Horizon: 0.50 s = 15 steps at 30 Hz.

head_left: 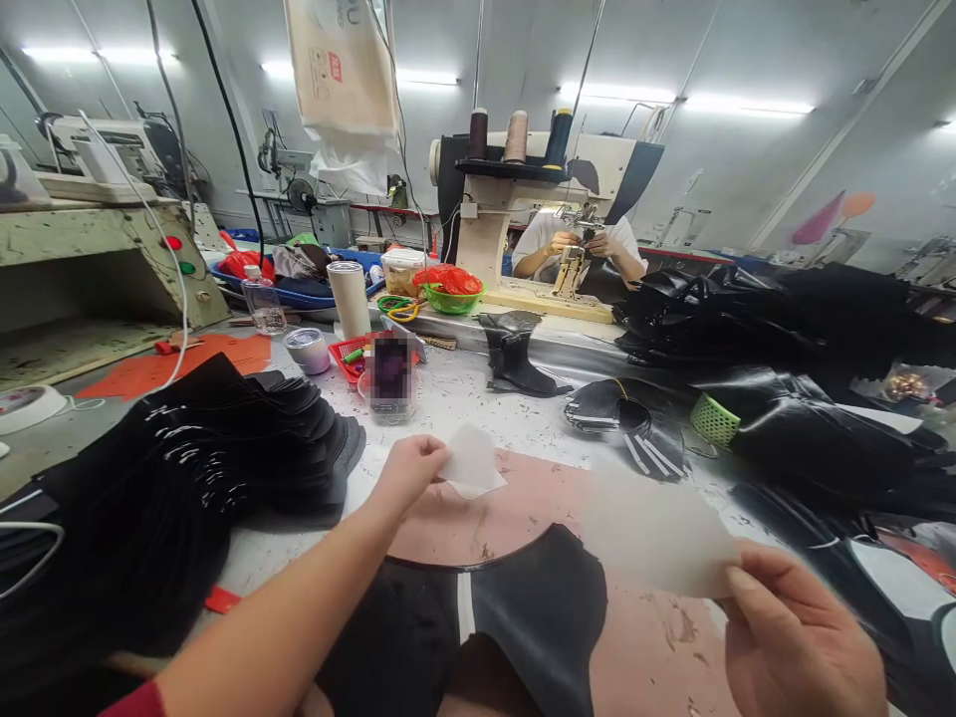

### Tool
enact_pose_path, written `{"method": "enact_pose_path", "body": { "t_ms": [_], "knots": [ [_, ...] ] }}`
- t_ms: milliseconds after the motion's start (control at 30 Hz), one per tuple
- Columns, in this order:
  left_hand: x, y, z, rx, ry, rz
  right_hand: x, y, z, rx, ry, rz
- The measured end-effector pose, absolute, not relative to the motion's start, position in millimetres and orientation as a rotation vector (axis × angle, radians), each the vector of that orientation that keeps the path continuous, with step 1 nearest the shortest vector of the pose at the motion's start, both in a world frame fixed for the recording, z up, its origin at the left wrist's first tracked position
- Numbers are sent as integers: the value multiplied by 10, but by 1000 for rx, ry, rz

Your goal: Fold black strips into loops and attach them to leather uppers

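Note:
My left hand (pixel 413 470) is closed in a pinch on a small, thin whitish piece (pixel 472 460), held over the far part of a pinkish board (pixel 657 652). At the lower right, my right hand (pixel 803 627) pinches the corner of a larger, translucent whitish sheet (pixel 657 533), slightly blurred. Between and below my hands lies a curved black leather-like piece (pixel 542 607) with a white strip (pixel 465 602) across it. Its near edge curls up and partly hides the board.
Stacked black pieces (pixel 254 448) fill the left side. Farther back stand a phone (pixel 390 368), a tumbler (pixel 349 299), a black boot-shaped piece (pixel 517 354) and a sewing machine (pixel 478 224), with a person (pixel 619 239) behind it. Black material (pixel 807 428) is heaped at right.

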<state>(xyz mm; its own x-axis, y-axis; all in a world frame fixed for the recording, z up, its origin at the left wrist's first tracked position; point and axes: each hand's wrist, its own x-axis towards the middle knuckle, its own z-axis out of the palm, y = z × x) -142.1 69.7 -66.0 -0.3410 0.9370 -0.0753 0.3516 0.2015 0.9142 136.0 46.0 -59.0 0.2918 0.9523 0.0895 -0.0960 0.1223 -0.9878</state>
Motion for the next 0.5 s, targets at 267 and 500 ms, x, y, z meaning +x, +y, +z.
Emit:
{"method": "enact_pose_path", "body": {
  "t_ms": [267,500],
  "knots": [
    [-1800,910,-598,1505,2091,919,1212,542,-416,-1128,-1367,931],
    [-1290,581,-585,1735,1641,738,931,620,-615,-1008,-1129,1342]
  ]
}}
